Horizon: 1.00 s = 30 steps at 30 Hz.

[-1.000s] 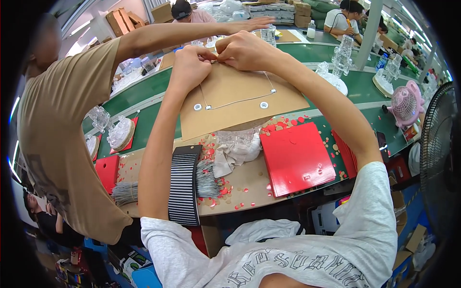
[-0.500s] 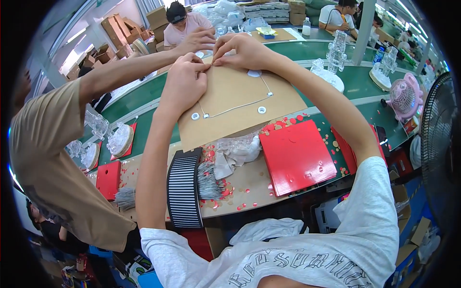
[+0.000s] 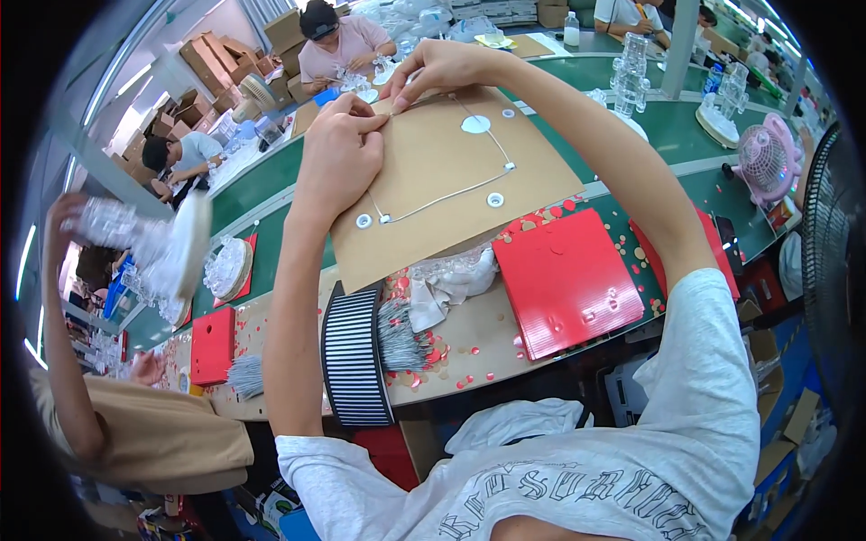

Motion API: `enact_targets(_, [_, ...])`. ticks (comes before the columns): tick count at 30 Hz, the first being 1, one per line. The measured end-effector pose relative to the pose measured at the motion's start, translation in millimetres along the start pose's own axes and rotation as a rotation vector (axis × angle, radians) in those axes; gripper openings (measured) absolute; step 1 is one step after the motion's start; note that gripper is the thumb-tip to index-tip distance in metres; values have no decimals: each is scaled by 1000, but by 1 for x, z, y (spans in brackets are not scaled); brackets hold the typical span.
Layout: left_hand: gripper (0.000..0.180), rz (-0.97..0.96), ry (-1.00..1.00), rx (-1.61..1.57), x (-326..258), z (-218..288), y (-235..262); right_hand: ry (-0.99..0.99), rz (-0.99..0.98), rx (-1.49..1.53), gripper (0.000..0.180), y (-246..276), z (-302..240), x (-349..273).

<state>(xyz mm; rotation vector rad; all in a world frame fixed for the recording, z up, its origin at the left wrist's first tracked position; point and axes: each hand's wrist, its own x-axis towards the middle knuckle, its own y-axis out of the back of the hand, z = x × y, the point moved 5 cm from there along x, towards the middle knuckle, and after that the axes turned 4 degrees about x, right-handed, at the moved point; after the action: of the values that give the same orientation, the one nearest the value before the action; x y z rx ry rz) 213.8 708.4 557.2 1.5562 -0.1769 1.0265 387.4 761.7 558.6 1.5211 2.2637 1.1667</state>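
A brown cardboard panel (image 3: 433,167) lies tilted before me. White cord (image 3: 442,200) runs across it in a rough rectangle, through small white clips, past a white round disc (image 3: 475,124) and two white rings. At the panel's far left corner my left hand (image 3: 341,149) pinches the cord, thumb against curled fingers. Just beyond it my right hand (image 3: 437,72) is closed in a pinch at the same spot, its arm reaching round from the right. The fingertips nearly meet; they hide most of what lies between them.
Red flat boxes (image 3: 573,279) are stacked on the near right, amid red and gold paper discs. A striped holder (image 3: 356,356) stands beside a bundle of grey wires (image 3: 401,335). At left a co-worker's arm (image 3: 68,343) raises a blurred clear ornament (image 3: 158,243). A pink fan (image 3: 762,171) stands right.
The co-worker on my left has drawn the arm back from across the bench and now lifts a clear ornament. My hands stay pinched at the panel's corner, the right one slightly shifted.
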Motion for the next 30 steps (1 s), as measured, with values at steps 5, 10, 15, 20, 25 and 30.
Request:
enact_targets(5, [25,-7,-24,40,-5,2,4,-82,-25,3,28,-2,-10,2])
enact_targets(10, [26,-27,-8,27,3,23,-2,-211,-182,190,35,0,35,14])
enact_targets(15, [27,-55,7,29,-1,25,5,-468,-365,238,53,-6,28,16])
enact_targets(20, [25,-70,-72,121,4,34,3,-472,-364,146,61,0,32,24])
enact_targets(25, [26,-106,-72,151,1,24,7,-145,-54,-224,39,17,32,7])
enact_targets(30, [24,-129,-45,181,13,29,-3,-221,322,-237,23,32,138,-70])
